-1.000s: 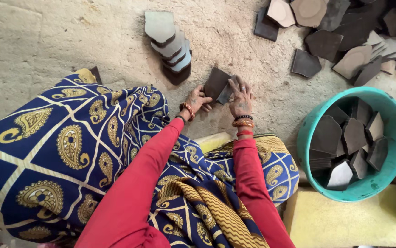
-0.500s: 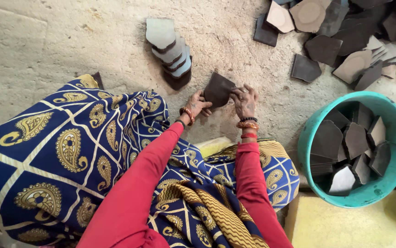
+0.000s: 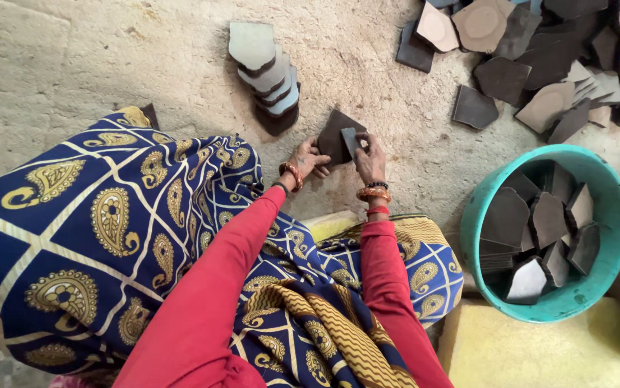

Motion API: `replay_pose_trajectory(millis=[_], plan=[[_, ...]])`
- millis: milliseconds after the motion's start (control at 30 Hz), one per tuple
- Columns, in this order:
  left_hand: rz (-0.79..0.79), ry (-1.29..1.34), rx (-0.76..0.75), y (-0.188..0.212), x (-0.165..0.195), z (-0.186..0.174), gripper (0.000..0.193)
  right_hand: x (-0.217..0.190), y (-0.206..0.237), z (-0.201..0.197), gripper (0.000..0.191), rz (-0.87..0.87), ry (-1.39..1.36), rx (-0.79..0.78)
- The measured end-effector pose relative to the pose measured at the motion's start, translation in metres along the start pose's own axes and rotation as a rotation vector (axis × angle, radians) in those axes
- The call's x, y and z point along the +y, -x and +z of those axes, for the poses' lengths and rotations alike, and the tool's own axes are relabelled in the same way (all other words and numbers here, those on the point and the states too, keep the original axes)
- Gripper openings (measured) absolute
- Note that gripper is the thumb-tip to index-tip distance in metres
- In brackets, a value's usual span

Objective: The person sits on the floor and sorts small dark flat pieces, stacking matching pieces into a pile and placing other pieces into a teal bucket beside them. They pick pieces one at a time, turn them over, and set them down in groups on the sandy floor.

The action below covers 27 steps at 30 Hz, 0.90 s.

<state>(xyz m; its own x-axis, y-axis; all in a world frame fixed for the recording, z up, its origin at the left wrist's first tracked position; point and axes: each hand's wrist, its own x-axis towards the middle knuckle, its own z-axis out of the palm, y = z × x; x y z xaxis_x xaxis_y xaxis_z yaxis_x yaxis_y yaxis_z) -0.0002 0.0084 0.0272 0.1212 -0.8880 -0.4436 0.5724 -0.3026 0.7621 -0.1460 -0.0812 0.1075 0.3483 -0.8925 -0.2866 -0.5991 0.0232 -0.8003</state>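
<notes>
A dark flat tile (image 3: pixel 335 136) is held between both hands, gripped at its left edge by the left hand (image 3: pixel 308 158) and at its right by the right hand (image 3: pixel 371 159), just below a stack of tiles (image 3: pixel 267 68).

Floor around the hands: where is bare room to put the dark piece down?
Bare floor lies left of the stack of pieces, and between the right hand and the teal tub. Crowded: the scattered pile at upper right, and the tub itself.
</notes>
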Motion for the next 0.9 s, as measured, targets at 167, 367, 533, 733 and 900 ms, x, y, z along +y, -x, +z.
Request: replay_pose_trajectory(millis=[167,367,533,733,900], plan=[[-0.006,0.016,-0.003,-0.001,0.001,0.001,0.049,-0.002,0.005,0.002,0.062,-0.235,0.515,0.07],[-0.017,-0.016,0.015,0.0,0.002,0.001,0.045,0.008,0.012,0.012,0.044,-0.284,0.535,0.212],[0.013,-0.03,0.022,-0.001,0.002,0.002,0.045,0.008,0.01,0.016,0.057,-0.294,0.582,0.357],[-0.023,-0.007,0.026,-0.003,0.001,0.002,0.037,-0.001,0.014,0.038,0.068,-0.184,0.827,0.271],[0.001,-0.036,0.061,-0.002,0.001,0.004,0.035,-0.004,0.019,0.054,0.075,-0.137,1.015,0.087]])
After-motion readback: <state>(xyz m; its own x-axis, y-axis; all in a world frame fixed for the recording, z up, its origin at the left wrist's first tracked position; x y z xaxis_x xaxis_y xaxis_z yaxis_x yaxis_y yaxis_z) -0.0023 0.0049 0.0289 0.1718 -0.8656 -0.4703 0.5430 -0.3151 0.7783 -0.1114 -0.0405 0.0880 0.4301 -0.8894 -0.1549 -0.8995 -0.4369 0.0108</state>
